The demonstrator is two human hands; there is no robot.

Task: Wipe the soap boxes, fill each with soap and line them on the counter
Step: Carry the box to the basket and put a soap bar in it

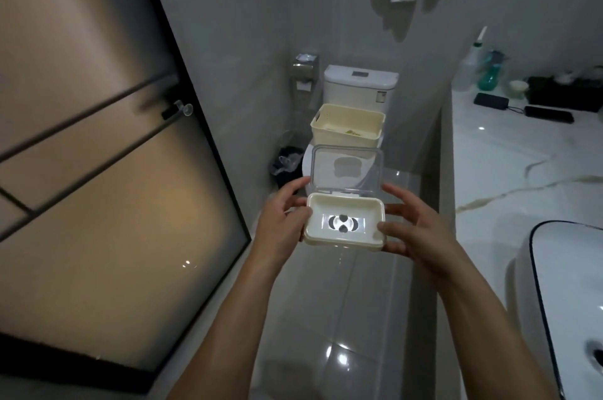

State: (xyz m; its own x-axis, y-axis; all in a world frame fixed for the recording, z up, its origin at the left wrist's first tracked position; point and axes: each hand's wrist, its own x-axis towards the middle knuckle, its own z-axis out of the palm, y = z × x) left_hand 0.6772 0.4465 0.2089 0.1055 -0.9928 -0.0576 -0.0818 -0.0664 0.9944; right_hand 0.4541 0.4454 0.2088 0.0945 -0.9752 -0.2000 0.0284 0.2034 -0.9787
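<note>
Cream plastic, the soap box is held in the air between the two hands, with its clear lid standing open just beyond the fingertips, probably so that the empty inside faces the person for checking or wiping. The left hand grips the left edge with curled fingers and the right hand grips the right edge, thumb on the rim and fingers under it, so the box stays level. Beyond the fingers a cream basket sits on the toilet, and to the right of the right-hand fingers is the marble counter, where the box is not yet placed.
</note>
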